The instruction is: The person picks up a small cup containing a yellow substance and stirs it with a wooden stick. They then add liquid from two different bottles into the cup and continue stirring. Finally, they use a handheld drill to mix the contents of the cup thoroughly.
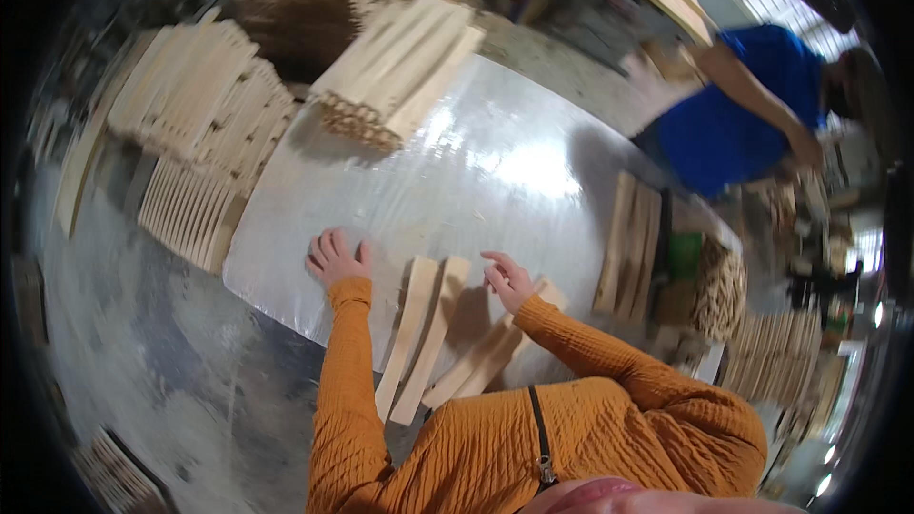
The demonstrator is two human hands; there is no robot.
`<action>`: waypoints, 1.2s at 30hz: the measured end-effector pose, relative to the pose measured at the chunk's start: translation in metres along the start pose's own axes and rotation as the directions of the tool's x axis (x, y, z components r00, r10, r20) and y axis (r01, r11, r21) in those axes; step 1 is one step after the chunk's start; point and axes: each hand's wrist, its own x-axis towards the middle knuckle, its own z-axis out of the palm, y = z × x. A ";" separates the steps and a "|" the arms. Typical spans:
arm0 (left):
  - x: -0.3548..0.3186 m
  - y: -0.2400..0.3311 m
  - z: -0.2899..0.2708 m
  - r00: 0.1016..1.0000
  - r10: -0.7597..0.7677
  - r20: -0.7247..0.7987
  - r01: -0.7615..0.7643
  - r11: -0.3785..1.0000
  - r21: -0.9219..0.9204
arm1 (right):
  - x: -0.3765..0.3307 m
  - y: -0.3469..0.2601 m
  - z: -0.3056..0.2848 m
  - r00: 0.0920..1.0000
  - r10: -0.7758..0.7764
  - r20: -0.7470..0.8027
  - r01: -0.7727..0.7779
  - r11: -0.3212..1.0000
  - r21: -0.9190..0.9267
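Wooden slats (419, 335), pale and flat, lie in a pair on the shiny white table (457, 171), just right of our left hand (335, 257). That left hand rests flat on the tabletop, fingers spread, holding nothing and not touching the slats. Far left, we see big stacks of slats (205, 100) beside the table, with a fanned row standing on edge below them. At the table's far edge sits another bundle of slats (405, 67).

Moving right, a second pair of slats (490, 357) lies angled under our right hand (506, 281), which hovers over their upper end with fingers loosely curled and apart; whether it touches the wood, we cannot tell. Further right, three longer boards (630, 246) lie side by side, then a green box (684, 255). A person in a blue shirt (738, 114) works at the far right.
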 end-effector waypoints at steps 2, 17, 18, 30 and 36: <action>0.003 0.009 0.003 1.000 0.000 -0.013 0.000 0.999 0.038 | -0.050 0.005 -0.030 0.998 0.016 0.067 -0.010 0.996 -0.094; -0.019 0.123 -0.049 0.994 -0.094 -0.055 0.076 0.961 -0.267 | -0.285 0.098 -0.144 0.966 0.049 -0.254 -0.090 0.984 -0.151; -0.028 0.142 -0.053 0.995 -0.033 -0.096 -0.002 0.939 -0.344 | -0.300 0.111 -0.151 0.945 0.044 -0.323 -0.103 0.980 -0.169; -0.381 0.396 -0.099 0.284 0.947 -0.149 -0.665 0.083 -0.742 | -0.544 0.240 -0.267 0.628 0.024 -0.778 -0.553 0.717 -0.424; -0.457 0.457 -0.138 0.130 0.985 0.109 -0.548 0.163 -0.820 | -0.553 0.267 -0.257 0.514 0.037 -0.857 -0.564 0.768 -0.305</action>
